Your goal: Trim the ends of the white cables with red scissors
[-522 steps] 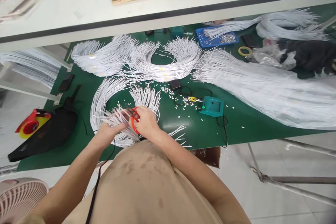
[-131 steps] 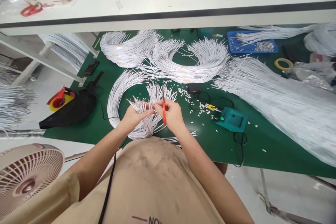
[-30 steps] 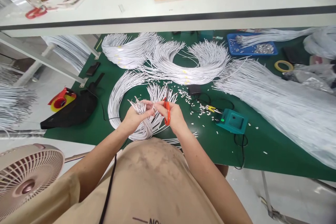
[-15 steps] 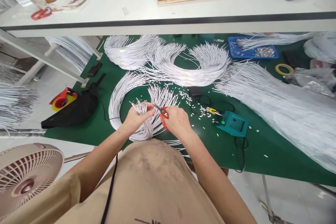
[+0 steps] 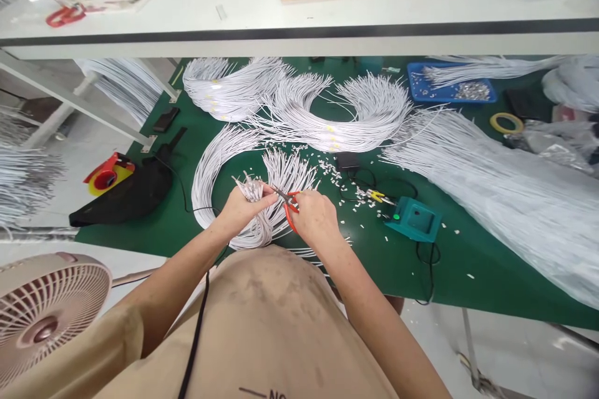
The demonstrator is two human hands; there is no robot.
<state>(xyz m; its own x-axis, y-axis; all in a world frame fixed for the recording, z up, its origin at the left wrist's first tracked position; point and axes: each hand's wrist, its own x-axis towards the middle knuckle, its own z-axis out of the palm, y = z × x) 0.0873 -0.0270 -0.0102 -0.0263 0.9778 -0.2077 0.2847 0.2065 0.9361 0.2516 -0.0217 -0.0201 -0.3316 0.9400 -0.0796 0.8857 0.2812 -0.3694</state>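
My left hand [image 5: 243,207] is closed around a bent bundle of white wires [image 5: 256,234], whose ends stick up above the fingers. My right hand [image 5: 314,215] grips red-handled scissors [image 5: 291,219], with the blades pointing left to the fingertips of my left hand. Whether anything lies between the blades is too small to tell. Behind the hands, more white wire ends [image 5: 287,168] fan out on the green table [image 5: 369,268]. A loop of white wires [image 5: 206,174] curves round on the left.
Large wire bundles [image 5: 346,131] lie at the back, beside a blue tray [image 5: 496,96]. A teal device [image 5: 416,219] stands right, among small white scraps. Left are a tape dispenser [image 5: 110,174], a black pouch [image 5: 135,193] and a fan [image 5: 51,324]. A white shelf [image 5: 187,9] spans above.
The camera view has shifted slightly. Both hands keep nearly the same place and hold, and the scissors have turned a little, their blades staying by my left fingertips.
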